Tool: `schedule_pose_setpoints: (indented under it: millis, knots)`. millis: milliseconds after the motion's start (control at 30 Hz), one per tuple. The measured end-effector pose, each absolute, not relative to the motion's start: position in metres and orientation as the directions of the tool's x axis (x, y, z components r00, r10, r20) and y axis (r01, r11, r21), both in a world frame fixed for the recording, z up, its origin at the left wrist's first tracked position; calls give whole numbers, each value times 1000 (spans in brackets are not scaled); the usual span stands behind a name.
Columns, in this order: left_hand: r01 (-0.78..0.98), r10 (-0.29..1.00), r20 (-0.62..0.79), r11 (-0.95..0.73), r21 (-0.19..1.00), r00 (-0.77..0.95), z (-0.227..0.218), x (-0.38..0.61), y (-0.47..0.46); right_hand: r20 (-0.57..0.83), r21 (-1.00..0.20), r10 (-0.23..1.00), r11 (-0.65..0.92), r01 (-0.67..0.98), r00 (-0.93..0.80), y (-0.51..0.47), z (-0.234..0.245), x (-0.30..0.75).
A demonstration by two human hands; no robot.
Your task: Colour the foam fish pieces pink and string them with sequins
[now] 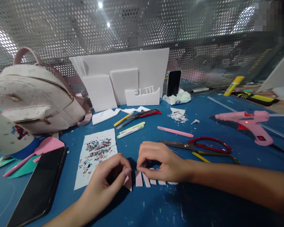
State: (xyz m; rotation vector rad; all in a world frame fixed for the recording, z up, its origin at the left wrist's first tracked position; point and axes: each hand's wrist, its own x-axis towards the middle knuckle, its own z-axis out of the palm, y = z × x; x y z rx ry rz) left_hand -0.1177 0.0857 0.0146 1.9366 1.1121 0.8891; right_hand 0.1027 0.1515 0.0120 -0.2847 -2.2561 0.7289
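The left hand [110, 173] and the right hand [159, 162] were close together, with a small gap between them. Each one made a little pinch with its thumb and pointer finger, and the two pinches faced each other. The other fingers were curled up. The left arm [72, 209] was bare and slanted up from the bottom. The right arm [229, 178] was bare too, and it reached in from the right side.

The left grip [129, 168] and right grip [150, 164] are bare, with slender fingers [148, 151]; a short nail [127, 172] shows on the left thumb [119, 183]. The slim forearms [232, 179] and narrow wrists [186, 170] are bare too.
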Motion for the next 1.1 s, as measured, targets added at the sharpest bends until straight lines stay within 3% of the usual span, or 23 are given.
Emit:
schedule_pose_setpoints:
  millis: [400, 500, 667, 833, 1100]
  knots:
    - [372, 793, 380, -573, 730, 477, 10, -117, 85, 570, -514, 323, 858, -20, -755, 152, 11, 103]
    - [373, 754, 434, -634, 678, 493, 9, -118, 83, 571, -547, 398, 836, 29, -718, 152, 11, 102]
    - [346, 623, 505, -769, 538, 598, 15, -121, 79, 481, -697, 628, 697, 167, -612, 154, 13, 102]
    - [245, 525, 398, -784, 570, 753, 19, -121, 79, 406, -755, 711, 615, 228, -574, 156, 15, 101]
    - [226, 600, 424, -720, 656, 679, 14, -118, 79, 426, -693, 668, 675, 255, -611, 156, 14, 102]
